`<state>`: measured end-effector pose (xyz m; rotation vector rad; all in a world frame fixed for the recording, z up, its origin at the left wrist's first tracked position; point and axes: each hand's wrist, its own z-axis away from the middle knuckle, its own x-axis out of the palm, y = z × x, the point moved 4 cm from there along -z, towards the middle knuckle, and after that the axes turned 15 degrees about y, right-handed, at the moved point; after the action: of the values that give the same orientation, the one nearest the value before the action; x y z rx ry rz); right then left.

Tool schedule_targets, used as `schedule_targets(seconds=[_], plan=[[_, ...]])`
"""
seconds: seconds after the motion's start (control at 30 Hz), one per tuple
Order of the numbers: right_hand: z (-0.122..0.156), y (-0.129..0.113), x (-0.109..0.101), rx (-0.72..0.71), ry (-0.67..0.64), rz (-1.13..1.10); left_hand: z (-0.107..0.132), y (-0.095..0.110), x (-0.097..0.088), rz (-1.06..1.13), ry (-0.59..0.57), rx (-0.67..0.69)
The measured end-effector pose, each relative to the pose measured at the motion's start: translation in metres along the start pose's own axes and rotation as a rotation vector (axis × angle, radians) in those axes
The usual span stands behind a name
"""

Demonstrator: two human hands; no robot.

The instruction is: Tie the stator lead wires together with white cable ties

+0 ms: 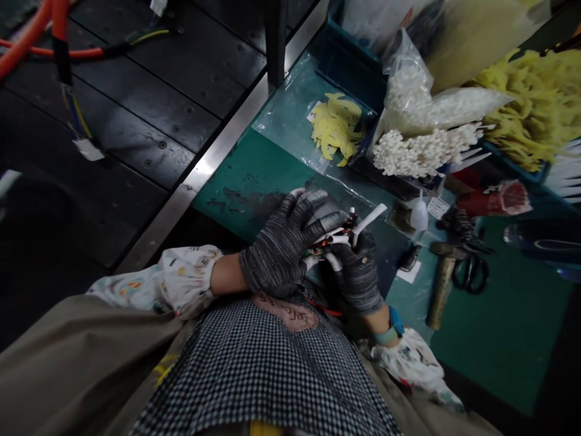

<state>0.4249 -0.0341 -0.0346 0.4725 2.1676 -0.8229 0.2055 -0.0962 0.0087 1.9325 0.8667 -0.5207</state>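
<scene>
Reading: cursive stitched lettering on a pink patch (284, 312) sewn to a checked apron (254, 375), upside down in this view and not legible; white slip (438, 208) beside a plastic dropper bottle (419, 214), print too small to read.

Surface: green workbench (245, 188), worn with dark scuffs, steel edge strip (227, 151) along one side; clear plastic sheet (290, 103) under loose yellow plastic pieces (336, 128).

Nearby: blue bin (349, 72); bundled white cable ties (422, 150) by a plastic bag (408, 103); black-handled scissors (471, 274) just beside a hammer (442, 284).

Room: dark dimpled floor panels (136, 115); orange cable (27, 30) in the far corner.

Item: small wire bundle (331, 242), red and green wires with white sleeving, held above the apron; one red wire (323, 306) trails down.

Left hand: grey knit glove (276, 245), closed over the bundle.

Right hand: gloved (358, 272), fingers curled, gripping it from below.
</scene>
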Motion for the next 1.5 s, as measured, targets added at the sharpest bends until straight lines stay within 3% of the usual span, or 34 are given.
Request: schedule_targets(seconds=[0.13, 0.23, 0.33, 0.47, 0.57, 0.7, 0.8, 0.87, 0.97, 1.1, 1.23, 1.37, 1.5], plan=[[-0.008, -0.013, -0.003, 0.083, 0.02, 0.0, -0.003, 0.003, -0.004, 0.031, 0.072, 0.011], [-0.026, -0.02, -0.006, 0.064, 0.046, -0.002, -0.009, -0.006, -0.009, 0.107, 0.112, -0.019], [-0.054, -0.016, -0.003, 0.0, -0.016, -0.037, -0.021, -0.033, -0.013, 0.248, 0.065, -0.064], [-0.093, 0.0, 0.014, -0.054, -0.175, -0.242, -0.04, -0.082, -0.018, 0.417, -0.089, -0.099], [-0.11, 0.009, 0.032, -0.018, -0.252, -0.258, -0.048, -0.099, -0.028, 0.327, -0.14, -0.093], [-0.112, 0.012, 0.046, 0.049, -0.173, -0.158, -0.042, -0.077, -0.042, -0.114, 0.027, 0.04], [-0.107, 0.01, 0.04, -0.052, -0.121, -0.178, -0.035, -0.048, -0.036, -0.189, -0.103, 0.232], [-0.105, 0.009, 0.035, -0.183, -0.174, -0.212, -0.037, -0.036, -0.033, -0.184, -0.206, 0.283], [-0.106, 0.013, 0.03, -0.28, -0.264, -0.183, -0.046, -0.027, -0.035, -0.287, -0.303, 0.263], [-0.112, 0.017, 0.034, -0.159, -0.288, -0.128, -0.044, -0.015, -0.036, -0.423, -0.406, 0.229], [-0.113, 0.02, 0.04, 0.049, -0.254, -0.196, -0.038, -0.003, -0.029, -0.507, -0.353, 0.228], [-0.103, 0.023, 0.047, -0.038, -0.238, -0.215, -0.038, -0.003, -0.022, -0.508, -0.311, 0.216], [-0.094, 0.022, 0.046, -0.113, -0.155, -0.256, -0.032, -0.013, -0.033, -0.474, -0.281, 0.295]])
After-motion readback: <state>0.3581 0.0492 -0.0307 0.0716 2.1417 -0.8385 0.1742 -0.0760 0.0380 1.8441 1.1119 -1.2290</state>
